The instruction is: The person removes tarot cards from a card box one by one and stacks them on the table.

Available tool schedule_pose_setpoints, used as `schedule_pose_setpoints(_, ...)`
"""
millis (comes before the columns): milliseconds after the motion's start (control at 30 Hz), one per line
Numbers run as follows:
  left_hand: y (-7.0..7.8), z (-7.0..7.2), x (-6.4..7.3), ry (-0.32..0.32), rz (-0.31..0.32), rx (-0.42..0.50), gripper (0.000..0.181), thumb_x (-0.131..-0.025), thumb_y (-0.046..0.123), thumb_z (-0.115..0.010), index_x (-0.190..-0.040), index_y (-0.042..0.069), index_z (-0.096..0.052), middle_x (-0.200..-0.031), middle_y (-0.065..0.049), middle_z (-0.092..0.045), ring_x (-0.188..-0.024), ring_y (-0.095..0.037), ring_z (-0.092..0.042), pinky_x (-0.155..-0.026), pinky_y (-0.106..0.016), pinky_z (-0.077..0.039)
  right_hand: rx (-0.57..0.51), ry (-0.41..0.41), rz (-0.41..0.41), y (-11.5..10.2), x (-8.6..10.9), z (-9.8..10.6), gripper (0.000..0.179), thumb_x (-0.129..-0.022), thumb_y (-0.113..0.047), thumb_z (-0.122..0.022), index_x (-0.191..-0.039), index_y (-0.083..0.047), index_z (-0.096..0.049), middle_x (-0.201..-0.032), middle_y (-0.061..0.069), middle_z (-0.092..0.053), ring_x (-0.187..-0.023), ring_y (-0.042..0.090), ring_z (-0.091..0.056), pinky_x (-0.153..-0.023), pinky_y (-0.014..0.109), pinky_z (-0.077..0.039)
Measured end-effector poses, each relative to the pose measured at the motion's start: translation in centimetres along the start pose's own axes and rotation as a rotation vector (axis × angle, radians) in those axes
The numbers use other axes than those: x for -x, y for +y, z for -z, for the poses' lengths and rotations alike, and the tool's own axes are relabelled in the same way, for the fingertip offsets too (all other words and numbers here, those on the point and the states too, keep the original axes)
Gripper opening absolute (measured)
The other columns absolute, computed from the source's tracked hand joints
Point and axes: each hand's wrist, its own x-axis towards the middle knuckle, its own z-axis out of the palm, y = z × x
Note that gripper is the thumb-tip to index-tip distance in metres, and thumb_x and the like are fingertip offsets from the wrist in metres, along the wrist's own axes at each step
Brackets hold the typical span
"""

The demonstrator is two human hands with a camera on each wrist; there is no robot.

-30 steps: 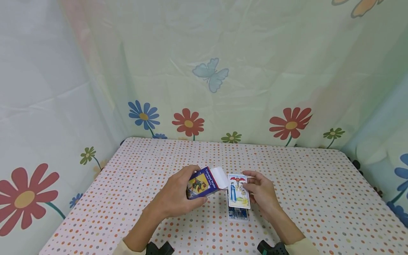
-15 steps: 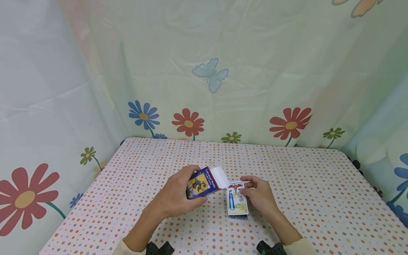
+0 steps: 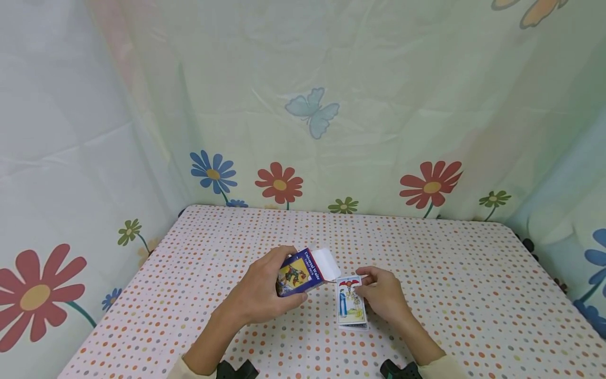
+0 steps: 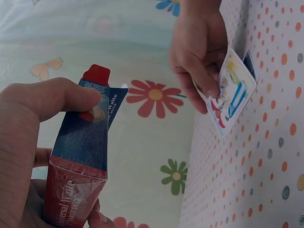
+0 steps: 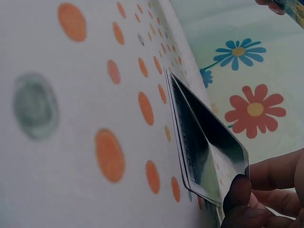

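A blue tarot deck box (image 3: 295,275) is gripped in my left hand (image 3: 259,295), thumb on one side. Its white flap (image 3: 326,263) hangs out toward the right; the left wrist view shows the box's dark red end. Between right thumb and fingers, my right hand (image 3: 385,297) pinches a tarot card (image 3: 349,308) by its edge, picture side up. This card is tilted above another card (image 5: 183,152) lying on the table, covering most of it in the head view. Whether more cards lie beneath, or inside the box, I cannot tell.
A white dotted cloth (image 3: 265,226) covers the table. Behind stands a pale curtain (image 3: 236,105) printed with flowers and a butterfly. Black straps with devices (image 3: 236,369) sit at both wrists near the table's front.
My right hand has lowered the pinched card and drawn it slightly nearer, so it now hides nearly all of the lower card. The left hand and box have stayed still.
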Motion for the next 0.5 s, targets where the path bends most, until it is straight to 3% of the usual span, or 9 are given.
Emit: schedule_pose_setpoints(500,0.10,0.00,0.02,0.007,-0.017,0.011,0.075,-0.078,0.037,-0.083,-0.141,0.014,-0.050,-0.123,0.002,-0.060,-0.091,-0.008,-0.055,-0.075,-0.025,-0.053,0.232,0.011,0.135,0.41,0.34,-0.57,0.038,-0.082,-0.001,-0.077,-0.118,0.003,-0.068,-0.076,0.002,-0.052,-0.066,0.015,-0.045,-0.055,0.025,-0.034)
